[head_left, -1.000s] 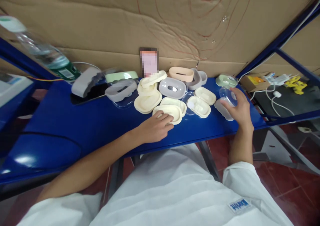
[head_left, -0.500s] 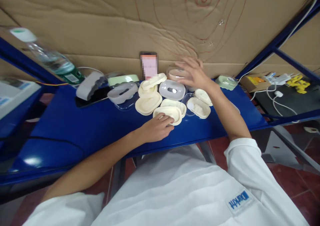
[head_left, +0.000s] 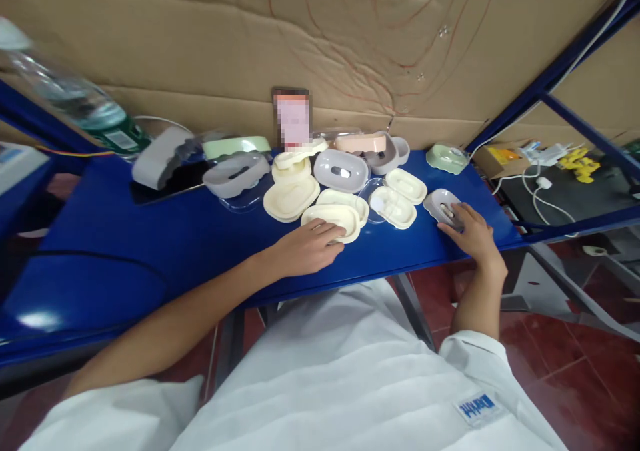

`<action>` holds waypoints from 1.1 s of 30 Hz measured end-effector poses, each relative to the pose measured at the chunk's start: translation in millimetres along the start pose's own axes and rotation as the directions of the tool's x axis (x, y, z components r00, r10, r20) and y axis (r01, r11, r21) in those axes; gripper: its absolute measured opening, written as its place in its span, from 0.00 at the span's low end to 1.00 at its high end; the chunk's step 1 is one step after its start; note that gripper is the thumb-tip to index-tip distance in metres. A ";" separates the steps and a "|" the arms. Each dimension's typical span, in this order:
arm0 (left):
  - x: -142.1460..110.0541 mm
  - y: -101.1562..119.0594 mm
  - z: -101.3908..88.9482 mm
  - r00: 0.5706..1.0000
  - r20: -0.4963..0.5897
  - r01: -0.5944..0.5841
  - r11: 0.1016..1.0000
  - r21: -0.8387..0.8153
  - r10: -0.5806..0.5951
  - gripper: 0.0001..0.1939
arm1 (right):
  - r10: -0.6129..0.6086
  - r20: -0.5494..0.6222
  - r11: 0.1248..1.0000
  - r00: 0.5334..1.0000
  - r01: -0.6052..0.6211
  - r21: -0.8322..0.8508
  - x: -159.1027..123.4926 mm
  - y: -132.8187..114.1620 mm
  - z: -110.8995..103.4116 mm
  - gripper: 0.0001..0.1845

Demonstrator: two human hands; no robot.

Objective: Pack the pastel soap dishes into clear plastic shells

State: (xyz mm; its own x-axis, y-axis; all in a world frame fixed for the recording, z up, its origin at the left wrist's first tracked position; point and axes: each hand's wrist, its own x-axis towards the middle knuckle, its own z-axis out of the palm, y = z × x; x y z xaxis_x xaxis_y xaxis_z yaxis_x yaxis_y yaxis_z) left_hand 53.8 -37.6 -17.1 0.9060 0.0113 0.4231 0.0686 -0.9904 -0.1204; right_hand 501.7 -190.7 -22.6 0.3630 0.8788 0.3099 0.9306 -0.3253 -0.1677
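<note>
My left hand rests palm down on a cream oval soap dish piece near the table's front edge. Its fingers lie over the near left part of that piece. Farther right, my right hand has its thumb and fingers around the right end of a grey soap dish, which sits on the table. Between my hands lie two more cream pieces, with a clear plastic cover overlapping the nearer one. A grey soap dish with a slot stands behind the cream pieces at the middle.
At the back, a phone leans against the cardboard. Left are a green soap dish, grey boxes and a water bottle. A peach dish and a second green dish are behind; cables and a cardboard box are right.
My right hand has moved from the peach dish at the back to the grey dish at the right front. My left hand stays on the cream piece. The view has shifted slightly.
</note>
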 end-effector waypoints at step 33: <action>-16.2 -73.2 1.5 0.557 -0.145 0.319 0.372 -0.872 -0.818 0.52 | -0.596 -0.160 0.447 0.787 0.490 0.748 116.6 -272.9 25.5 0.40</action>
State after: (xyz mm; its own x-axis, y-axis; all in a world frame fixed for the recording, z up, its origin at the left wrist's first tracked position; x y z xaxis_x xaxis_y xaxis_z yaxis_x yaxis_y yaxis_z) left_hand 34.7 35.0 -16.6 0.3884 0.7960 0.4642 -0.0493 -0.4851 0.8731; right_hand 288.8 9.5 35.4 -0.2611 0.8297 0.4933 0.5595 0.5465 -0.6231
